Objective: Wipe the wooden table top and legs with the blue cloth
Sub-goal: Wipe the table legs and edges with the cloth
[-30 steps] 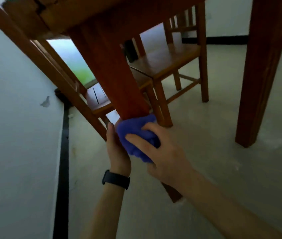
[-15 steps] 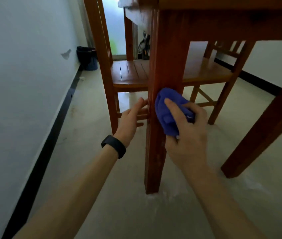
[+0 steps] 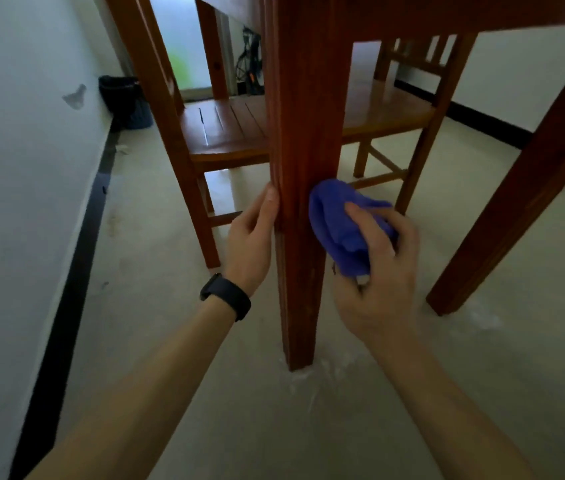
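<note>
I look from low down at a reddish wooden table leg (image 3: 300, 133) that stands in the middle of the view. My right hand (image 3: 378, 289) grips a bunched blue cloth (image 3: 343, 226) and presses it against the leg's right side, about halfway up. My left hand (image 3: 251, 244), with a black band on its wrist, rests with its fingers along the leg's left edge. A second table leg (image 3: 523, 202) slants down at the right. The table's underside (image 3: 447, 15) spans the top; the table top itself is hidden.
Two wooden chairs (image 3: 225, 133) stand behind the leg, tucked under the table. A dark waste bin (image 3: 125, 102) sits by the white wall (image 3: 14, 168) on the left. Black skirting runs along both walls. The pale floor (image 3: 274, 427) shows white scuffs around the leg's foot.
The view has levelled from a steep tilt. The cloth slid up from near the leg's foot to mid-height. My left hand shifted from behind the cloth to the leg's left edge.
</note>
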